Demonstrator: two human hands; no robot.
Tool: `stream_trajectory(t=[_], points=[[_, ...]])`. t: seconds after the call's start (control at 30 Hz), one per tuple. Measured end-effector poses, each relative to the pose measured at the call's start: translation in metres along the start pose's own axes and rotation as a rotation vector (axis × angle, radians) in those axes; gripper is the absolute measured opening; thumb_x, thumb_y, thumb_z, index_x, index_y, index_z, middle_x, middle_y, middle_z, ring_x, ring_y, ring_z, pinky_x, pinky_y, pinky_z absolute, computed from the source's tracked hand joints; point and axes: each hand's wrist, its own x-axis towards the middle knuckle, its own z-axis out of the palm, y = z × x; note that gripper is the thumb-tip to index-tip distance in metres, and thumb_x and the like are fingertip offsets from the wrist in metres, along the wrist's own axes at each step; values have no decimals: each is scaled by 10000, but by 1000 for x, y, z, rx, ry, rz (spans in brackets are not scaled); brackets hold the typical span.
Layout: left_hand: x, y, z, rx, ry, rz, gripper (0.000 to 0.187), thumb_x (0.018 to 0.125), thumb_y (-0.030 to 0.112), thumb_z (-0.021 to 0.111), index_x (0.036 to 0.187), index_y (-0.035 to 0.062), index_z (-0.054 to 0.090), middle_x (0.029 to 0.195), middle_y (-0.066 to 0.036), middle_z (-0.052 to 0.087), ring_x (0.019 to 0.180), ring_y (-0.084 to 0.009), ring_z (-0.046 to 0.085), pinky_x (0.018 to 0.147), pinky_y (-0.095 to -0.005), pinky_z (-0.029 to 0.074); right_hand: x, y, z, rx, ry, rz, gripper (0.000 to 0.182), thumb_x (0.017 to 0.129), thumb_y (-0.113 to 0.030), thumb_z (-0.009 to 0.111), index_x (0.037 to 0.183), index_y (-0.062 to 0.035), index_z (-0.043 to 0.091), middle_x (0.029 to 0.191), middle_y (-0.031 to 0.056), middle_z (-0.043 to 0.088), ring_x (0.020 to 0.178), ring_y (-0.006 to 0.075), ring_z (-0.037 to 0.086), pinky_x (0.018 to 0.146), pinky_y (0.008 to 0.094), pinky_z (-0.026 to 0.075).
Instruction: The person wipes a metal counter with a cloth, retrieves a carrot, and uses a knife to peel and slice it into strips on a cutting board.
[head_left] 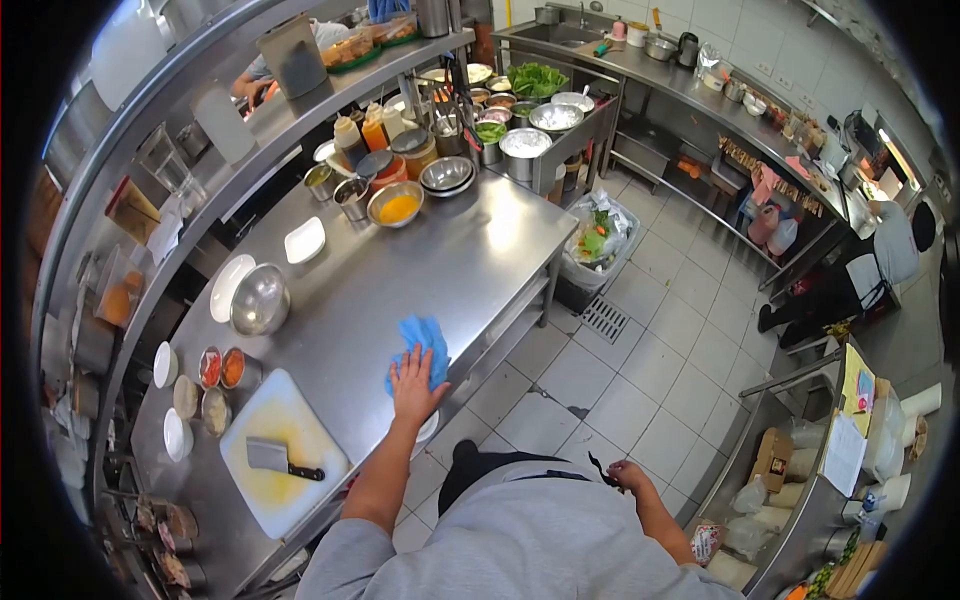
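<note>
My left hand point(413, 386) presses a crumpled blue cloth point(425, 335) against the steel table point(350, 310), near its front edge, gripping it from above. Beside my waist, my right hand point(628, 477) is closed around a thin black strip point(599, 464), whose kind I cannot make out. To the left of my left arm lies a white cutting board point(262, 410) with yellow stains. On it rests a cleaver point(268, 455), its black handle pointing towards me. A large steel bowl point(260, 300) and a white square dish point(305, 240) stand farther back on the table.
Sauce bottles point(375, 130) and a bowl of yellow liquid point(396, 205) stand at the table's back. A lined waste bin point(600, 240) is past the table's right end. A floor drain point(604, 318) lies near it. Another person point(880, 260) bends over at far right.
</note>
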Motion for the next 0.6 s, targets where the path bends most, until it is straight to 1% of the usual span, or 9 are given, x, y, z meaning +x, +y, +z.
stream_trajectory(t=[0.03,0.13,0.27,0.33,0.43,0.47,0.53,0.57,0.6], points=[[-14,-3,-3,21,-4,-13,866,705,354,807,1440,133,407,1518,-121,351,1353,-350,372,1121,-549,237,1,-2,-4,48,13,-2,352,861,-289,695,1134,-77,633,879,61,691,707,176,653,582,333,538],[-55,-18,-14,78,-4,-94,868,700,316,810,1443,130,402,1516,-119,353,1336,-345,390,1096,-533,275,20,3,-12,115,-8,14,360,872,-283,682,1151,-66,614,910,73,686,713,186,650,581,331,535],[-84,-30,-40,-17,-81,-338,852,703,322,800,1435,121,414,1502,-117,377,1291,-338,426,1037,-503,332,24,5,-18,132,-39,17,390,886,-286,668,1195,-66,576,965,86,680,729,197,657,584,338,543],[-82,-36,-32,-17,-63,-365,796,739,365,766,1418,110,437,1496,-140,381,1291,-356,433,1055,-532,316,21,2,-13,152,-65,11,368,884,-267,666,1179,-61,586,936,85,678,696,192,647,572,338,540],[-59,-47,-6,200,93,-332,703,823,389,689,1416,106,440,1510,-153,361,1335,-375,390,1083,-566,281,29,8,-1,130,-34,-3,318,867,-235,673,1124,-53,626,880,84,686,650,187,640,557,332,523],[-44,-52,-1,225,112,-428,671,855,400,646,1420,106,435,1519,-157,347,1354,-386,365,1096,-580,259,25,1,-2,127,-37,9,318,867,-235,673,1124,-53,626,880,84,686,650,187,640,557,332,523],[-9,-66,11,241,119,-532,640,888,411,604,1423,105,431,1528,-161,334,1373,-396,340,1108,-594,237,17,-13,-4,-128,-2,-183,295,862,-229,679,1096,-51,658,881,96,699,703,175,652,608,327,530],[12,-78,15,233,99,-603,635,902,421,578,1431,106,421,1535,-162,324,1380,-399,329,1111,-594,232,15,-11,-3,-52,-10,-219,308,867,-263,665,1077,-39,683,928,148,717,816,228,685,721,344,541],[34,-88,19,226,80,-674,630,916,431,552,1438,107,412,1542,-163,314,1387,-402,318,1114,-595,227,25,-2,-7,-62,-8,-211,308,867,-263,665,1077,-39,683,928,148,717,816,228,685,721,344,541]])
